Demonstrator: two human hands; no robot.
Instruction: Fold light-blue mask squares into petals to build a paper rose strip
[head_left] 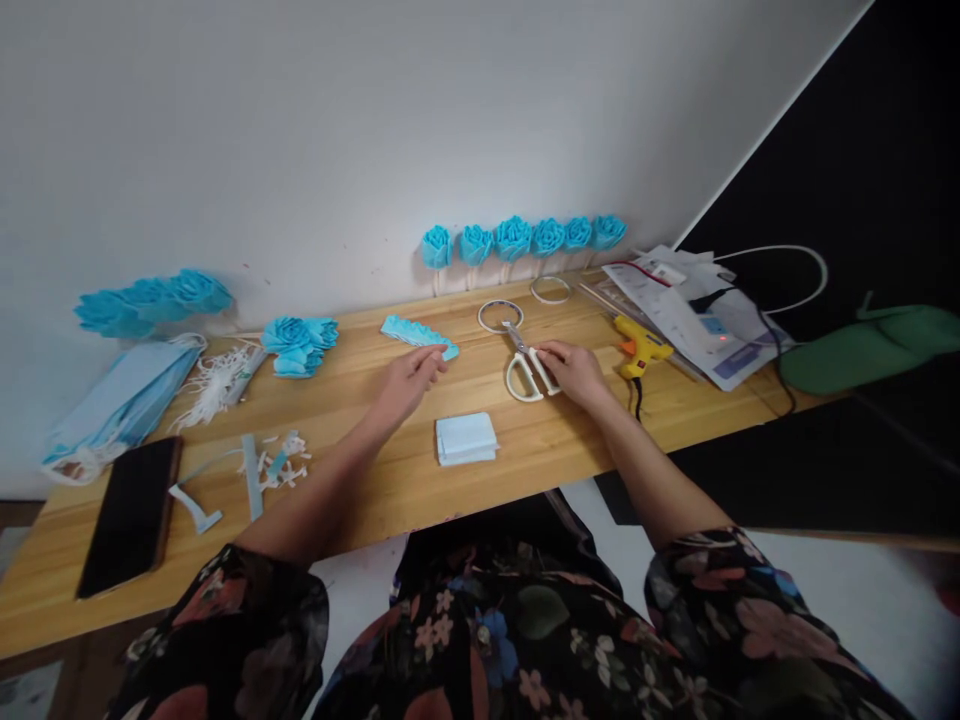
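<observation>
My left hand [411, 382] is closed, its fingers curled together beside the right end of a turquoise strip with a scalloped edge [409, 330]. Whether it pinches that strip or anything else is hidden. My right hand [576, 372] has its fingers on the right handle loop of white-handled scissors [523, 372]. The scissors' blades point away from me, over the rim of a roll of tape [500, 317]. Between my forearms, close to the front edge, lies a folded light-blue piece of fabric [466, 438].
Turquoise flowers [514, 238] stand along the wall. More lie by another flower [294, 345] at left, near face masks [124, 395], white cords [217, 385], scraps [281, 462] and a phone [131, 515]. Right: yellow glue gun [643, 346], papers [724, 340], cables and a green object [862, 350].
</observation>
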